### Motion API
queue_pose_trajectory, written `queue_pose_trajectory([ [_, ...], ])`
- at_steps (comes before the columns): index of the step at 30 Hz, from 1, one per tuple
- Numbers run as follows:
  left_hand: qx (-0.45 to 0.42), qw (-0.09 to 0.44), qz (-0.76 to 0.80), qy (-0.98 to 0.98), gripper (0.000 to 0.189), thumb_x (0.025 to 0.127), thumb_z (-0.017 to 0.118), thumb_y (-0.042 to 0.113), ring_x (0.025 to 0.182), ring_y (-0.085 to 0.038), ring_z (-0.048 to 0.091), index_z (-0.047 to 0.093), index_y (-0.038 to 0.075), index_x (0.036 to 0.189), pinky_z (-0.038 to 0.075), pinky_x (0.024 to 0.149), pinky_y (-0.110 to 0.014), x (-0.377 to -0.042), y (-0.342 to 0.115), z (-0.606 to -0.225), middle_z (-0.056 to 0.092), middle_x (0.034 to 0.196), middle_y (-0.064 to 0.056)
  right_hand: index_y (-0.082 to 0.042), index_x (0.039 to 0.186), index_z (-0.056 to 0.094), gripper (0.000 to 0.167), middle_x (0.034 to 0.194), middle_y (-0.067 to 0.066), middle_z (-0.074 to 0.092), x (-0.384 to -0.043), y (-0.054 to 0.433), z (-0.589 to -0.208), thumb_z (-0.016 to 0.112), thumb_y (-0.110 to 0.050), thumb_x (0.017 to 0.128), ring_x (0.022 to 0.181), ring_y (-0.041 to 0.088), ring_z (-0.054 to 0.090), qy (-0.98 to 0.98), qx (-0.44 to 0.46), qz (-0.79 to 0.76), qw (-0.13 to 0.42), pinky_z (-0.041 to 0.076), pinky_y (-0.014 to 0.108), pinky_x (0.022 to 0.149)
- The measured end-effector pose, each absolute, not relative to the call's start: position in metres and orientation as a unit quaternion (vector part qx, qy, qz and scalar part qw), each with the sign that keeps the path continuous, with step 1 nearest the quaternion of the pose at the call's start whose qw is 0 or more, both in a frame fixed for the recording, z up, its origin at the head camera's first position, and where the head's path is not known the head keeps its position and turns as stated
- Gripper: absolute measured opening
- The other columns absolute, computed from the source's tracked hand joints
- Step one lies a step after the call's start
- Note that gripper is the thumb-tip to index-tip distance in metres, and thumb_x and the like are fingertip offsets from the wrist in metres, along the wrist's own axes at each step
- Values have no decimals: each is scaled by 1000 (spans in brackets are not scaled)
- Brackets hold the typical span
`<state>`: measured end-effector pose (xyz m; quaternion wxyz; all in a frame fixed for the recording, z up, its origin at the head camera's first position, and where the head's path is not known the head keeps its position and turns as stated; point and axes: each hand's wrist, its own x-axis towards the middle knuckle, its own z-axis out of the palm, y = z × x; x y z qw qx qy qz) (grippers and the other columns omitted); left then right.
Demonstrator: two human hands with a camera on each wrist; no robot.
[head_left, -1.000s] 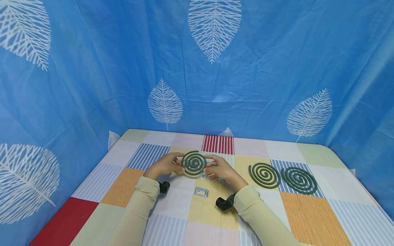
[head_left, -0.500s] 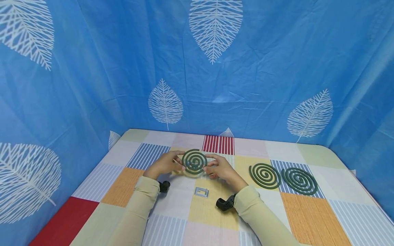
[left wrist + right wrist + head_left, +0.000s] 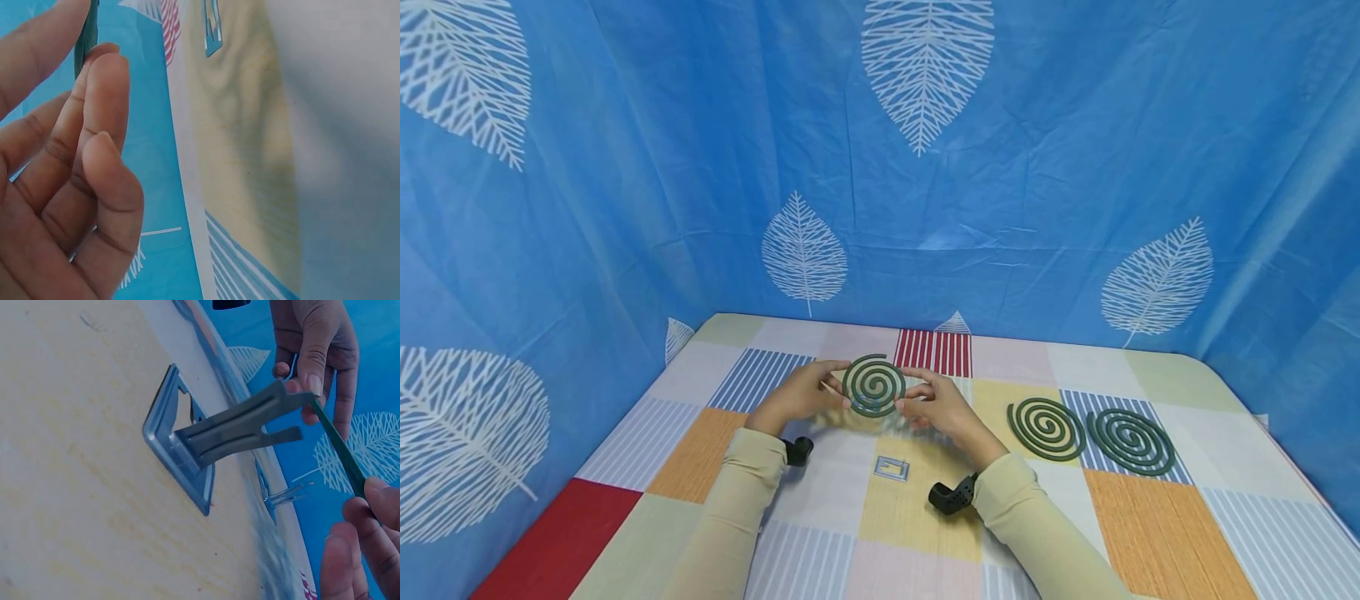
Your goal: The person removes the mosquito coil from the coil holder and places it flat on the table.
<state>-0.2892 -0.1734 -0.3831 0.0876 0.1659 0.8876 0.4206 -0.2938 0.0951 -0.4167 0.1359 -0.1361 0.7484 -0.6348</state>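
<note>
A green mosquito coil [image 3: 874, 385] is held above the table between both hands. My left hand [image 3: 801, 393] pinches its left edge and my right hand [image 3: 942, 407] pinches its right edge. In the right wrist view the coil [image 3: 340, 450] appears edge-on as a thin strip between the two hands. A metal coil stand [image 3: 891, 468] with an upright forked prong lies on the table, nearer than the hands. Farther back, the right wrist view has a second metal stand [image 3: 269, 495]; from the head it is largely hidden behind the coil.
Two more green coils, one left [image 3: 1045, 428] and one right [image 3: 1131, 442], lie side by side on the table to the right. A patchwork cloth [image 3: 805, 492] covers the table. Blue leaf-patterned curtains [image 3: 880, 217] stand behind and at the sides.
Both hands have raised the coil slightly. It now looks more upright and farther above the table. The near stand and the two coils at right have stayed in place.
</note>
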Motion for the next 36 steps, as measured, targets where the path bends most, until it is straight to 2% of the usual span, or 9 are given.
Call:
queue_pose_trajectory([
  [7, 160, 89, 439, 880, 69, 95, 82, -1, 87, -21, 67, 50, -10, 155, 54, 76, -34, -288, -173, -378, 72, 104, -15, 3, 159, 48, 64, 104, 9, 77, -293, 98, -411, 72, 4, 100, 87, 22, 75, 748, -138, -636, 132, 66, 37, 75],
  [14, 159, 99, 451, 872, 71, 96, 81, 0, 91, -23, 68, 48, -8, 158, 58, 80, -36, -284, -170, -371, 72, 105, -14, 5, 159, 47, 63, 106, 11, 78, -289, 105, -406, 72, 2, 101, 92, 28, 75, 744, -159, -636, 126, 66, 41, 78],
  [27, 216, 88, 460, 857, 76, 94, 84, 3, 85, -16, 70, 46, -7, 160, 61, 81, -35, -278, -158, -358, 75, 101, -10, 6, 157, 49, 64, 106, 9, 78, -283, 130, -397, 74, 1, 98, 98, 36, 76, 744, -188, -630, 118, 65, 53, 85],
  [31, 226, 85, 469, 849, 77, 94, 84, 3, 85, -17, 70, 45, -6, 160, 61, 82, -35, -276, -152, -356, 75, 100, -10, 5, 158, 48, 65, 106, 9, 78, -282, 140, -396, 74, 0, 98, 96, 32, 77, 746, -190, -628, 114, 65, 51, 85],
  [36, 234, 83, 476, 844, 76, 95, 84, 3, 85, -17, 71, 46, -6, 160, 62, 81, -35, -276, -145, -357, 74, 101, -10, 7, 157, 47, 65, 106, 9, 78, -281, 150, -398, 75, 1, 98, 94, 24, 76, 744, -193, -629, 113, 65, 42, 82],
])
